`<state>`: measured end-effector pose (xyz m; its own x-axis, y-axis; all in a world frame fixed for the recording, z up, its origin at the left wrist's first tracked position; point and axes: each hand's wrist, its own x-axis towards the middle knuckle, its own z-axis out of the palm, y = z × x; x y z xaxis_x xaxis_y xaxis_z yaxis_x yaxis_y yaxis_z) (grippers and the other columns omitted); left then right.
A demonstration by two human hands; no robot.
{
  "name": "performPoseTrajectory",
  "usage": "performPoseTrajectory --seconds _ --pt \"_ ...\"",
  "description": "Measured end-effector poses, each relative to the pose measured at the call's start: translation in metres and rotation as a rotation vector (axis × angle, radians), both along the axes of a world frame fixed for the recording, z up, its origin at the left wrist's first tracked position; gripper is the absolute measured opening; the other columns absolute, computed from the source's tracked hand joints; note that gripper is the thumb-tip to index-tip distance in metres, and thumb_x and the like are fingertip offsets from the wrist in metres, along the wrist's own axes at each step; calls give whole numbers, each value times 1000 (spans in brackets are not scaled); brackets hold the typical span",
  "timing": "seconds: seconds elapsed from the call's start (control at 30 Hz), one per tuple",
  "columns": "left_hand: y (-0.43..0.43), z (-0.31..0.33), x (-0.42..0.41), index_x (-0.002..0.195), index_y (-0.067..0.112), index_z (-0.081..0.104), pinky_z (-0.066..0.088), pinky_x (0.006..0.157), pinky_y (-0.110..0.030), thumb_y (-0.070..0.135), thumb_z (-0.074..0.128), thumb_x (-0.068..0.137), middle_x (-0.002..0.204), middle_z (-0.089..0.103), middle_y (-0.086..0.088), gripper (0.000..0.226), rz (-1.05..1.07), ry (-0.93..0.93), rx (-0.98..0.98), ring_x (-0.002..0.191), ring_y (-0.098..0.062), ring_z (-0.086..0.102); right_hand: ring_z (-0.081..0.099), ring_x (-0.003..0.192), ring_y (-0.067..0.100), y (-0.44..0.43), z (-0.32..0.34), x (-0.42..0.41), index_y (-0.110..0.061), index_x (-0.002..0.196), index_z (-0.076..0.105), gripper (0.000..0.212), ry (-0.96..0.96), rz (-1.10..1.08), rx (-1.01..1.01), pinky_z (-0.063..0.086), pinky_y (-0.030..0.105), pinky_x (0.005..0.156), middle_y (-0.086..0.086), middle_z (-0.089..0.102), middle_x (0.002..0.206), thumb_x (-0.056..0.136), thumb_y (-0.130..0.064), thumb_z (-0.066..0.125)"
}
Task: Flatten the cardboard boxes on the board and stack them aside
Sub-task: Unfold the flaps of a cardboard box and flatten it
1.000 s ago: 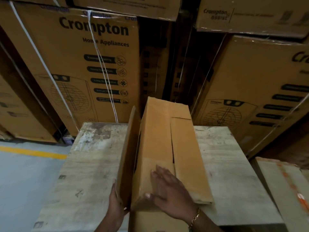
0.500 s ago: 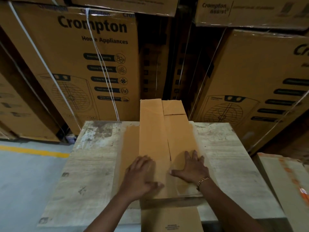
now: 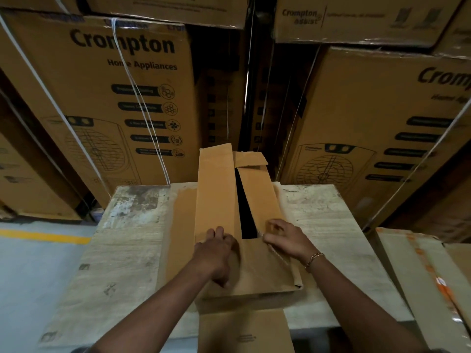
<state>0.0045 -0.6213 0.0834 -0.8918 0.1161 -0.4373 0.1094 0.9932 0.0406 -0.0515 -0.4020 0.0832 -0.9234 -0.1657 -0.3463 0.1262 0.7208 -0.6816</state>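
Stacked cartons [image 3: 114,98] back the board [image 3: 122,250]; left hand [image 3: 216,253] presses, fingers spread, on the cardboard box [image 3: 216,200], right hand [image 3: 285,238] pinches its flap (dark slit between).

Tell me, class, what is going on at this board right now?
A person is working a cardboard box lying lengthwise on a worn board. The left hand presses on its near end, while the right hand grips the right flap by a dark open slit. The box is low but not fully flat. Big printed cartons stand behind.
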Motion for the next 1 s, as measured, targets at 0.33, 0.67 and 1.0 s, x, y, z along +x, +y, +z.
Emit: performPoseTrajectory --seconds 0.33,0.67,1.0 --pt "4 -2 58 104 16 52 40 68 -41 51 88 37 102 45 -5 85 1 627 -3 88 -26 45 58 111 11 40 2 -2 -19 125 66 58 -30 -86 -409 47 24 85 -3 63 122 71 -39 72" --pt "49 -22 188 98 34 61 36 88 -39 69 47 89 100 56 16 39 206 809 330 96 -9 53 61 103 13 51 4 1 -28 116 68 42 -42 -72 -507 52 33 86 -5 66 114 77 -43 71" --pt "-23 -28 102 155 27 18 39 106 -49 81 56 74 157 27 -4 105 769 94 355 138 -31 37 46 73 19 68 24 18 -25 64 52 28 65 -109 -482 35 35 70 -3 50 71 90 -32 48"
